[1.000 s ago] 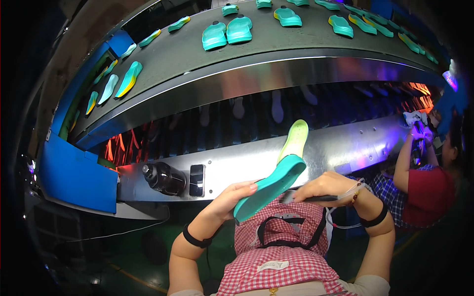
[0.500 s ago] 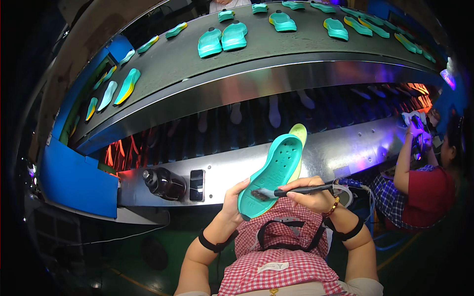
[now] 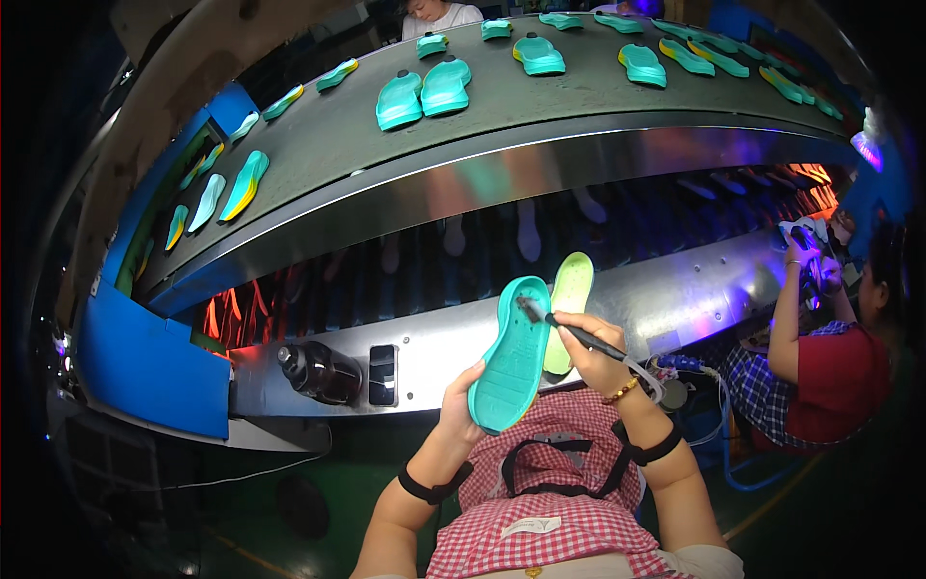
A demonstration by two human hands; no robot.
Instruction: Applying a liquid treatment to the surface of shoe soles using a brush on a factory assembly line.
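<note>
Your left hand (image 3: 463,410) grips a teal shoe sole (image 3: 511,352) by its lower end, holding it upright and slightly tilted in front of your checked apron (image 3: 550,482), hollow side toward you. Your right hand (image 3: 593,352) is clenched around a dark brush (image 3: 569,331) — its bristle tip touches the sole's upper inside. A yellow-green sole (image 3: 567,307) stands just behind the teal one, partly hidden by your right hand. Above runs a curved grey conveyor belt (image 3: 579,101) carrying more teal soles (image 3: 422,92) in pairs. To your right, another person in a red top (image 3: 830,381) works with raised hands — well apart from you.
</note>
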